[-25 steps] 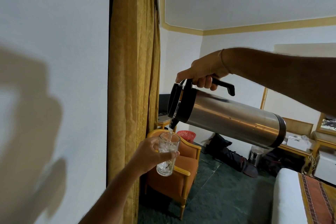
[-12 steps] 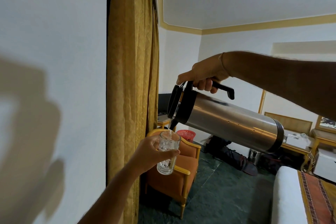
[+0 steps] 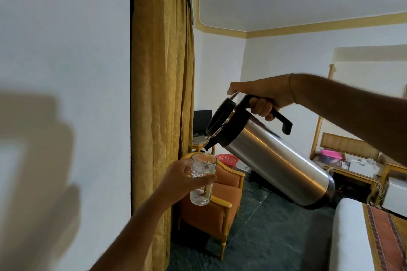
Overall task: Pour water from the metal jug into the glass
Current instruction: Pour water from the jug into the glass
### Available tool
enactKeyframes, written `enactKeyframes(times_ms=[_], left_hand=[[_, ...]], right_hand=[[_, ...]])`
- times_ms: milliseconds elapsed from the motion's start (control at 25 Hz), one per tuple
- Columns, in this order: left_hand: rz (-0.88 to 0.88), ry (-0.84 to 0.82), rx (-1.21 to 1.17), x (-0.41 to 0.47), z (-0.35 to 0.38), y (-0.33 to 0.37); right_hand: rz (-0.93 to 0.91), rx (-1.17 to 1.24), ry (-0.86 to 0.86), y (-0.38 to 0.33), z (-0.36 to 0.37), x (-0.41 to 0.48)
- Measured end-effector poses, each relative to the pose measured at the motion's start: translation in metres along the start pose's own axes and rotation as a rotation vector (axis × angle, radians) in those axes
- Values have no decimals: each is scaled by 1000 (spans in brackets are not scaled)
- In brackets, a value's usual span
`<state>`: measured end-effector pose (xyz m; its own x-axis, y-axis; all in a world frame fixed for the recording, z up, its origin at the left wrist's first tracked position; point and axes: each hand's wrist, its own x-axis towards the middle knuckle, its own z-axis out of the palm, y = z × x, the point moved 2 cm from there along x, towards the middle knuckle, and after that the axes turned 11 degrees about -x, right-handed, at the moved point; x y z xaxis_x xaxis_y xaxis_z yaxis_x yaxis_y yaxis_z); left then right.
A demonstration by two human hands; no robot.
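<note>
Fingers [image 3: 199, 179] of left hand [image 3: 178, 180] wrapped round clear ribbed glass [image 3: 202, 179]; right hand [image 3: 263, 97] gripping black handle of tilted steel jug [image 3: 271, 158], spout just above-right, w/o touching.

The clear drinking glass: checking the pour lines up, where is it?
Head view, lower centre: clear drinking glass held in the left hand, just below the metal jug's spout, before the orange armchair.

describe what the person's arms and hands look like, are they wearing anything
Both arms are bare as far as the frame shows: no sleeves, no gloves. The right hand has a thin band or thread around its wrist, just a fine line across it. The left hand shows no watch, ring or bracelet that can be seen.
</note>
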<state>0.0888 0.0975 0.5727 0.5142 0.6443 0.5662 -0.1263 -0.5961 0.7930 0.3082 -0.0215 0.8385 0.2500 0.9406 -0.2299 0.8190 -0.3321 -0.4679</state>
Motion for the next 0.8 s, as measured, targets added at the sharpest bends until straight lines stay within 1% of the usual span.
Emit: enactKeyframes(times_ms=[120, 240, 400, 520, 640, 800], left_hand=[[11, -7, -50, 0, -2, 1], [-33, -16, -80, -1, 0, 6], [-55, -55, -114, -6, 6, 11], [-64, -32, -116, -10, 6, 12], [-67, 10, -75, -13, 1, 9], [-103, 48, -79, -16, -7, -1]], right_hand=[[-35, 132, -52, 14, 10, -3], [-98, 387, -34, 38, 26, -4], [-136, 730, 120, 73, 54, 3], [-142, 948, 258, 88, 71, 8], [-163, 1073, 395, 96, 77, 5], [-197, 1174, 458, 103, 84, 2]])
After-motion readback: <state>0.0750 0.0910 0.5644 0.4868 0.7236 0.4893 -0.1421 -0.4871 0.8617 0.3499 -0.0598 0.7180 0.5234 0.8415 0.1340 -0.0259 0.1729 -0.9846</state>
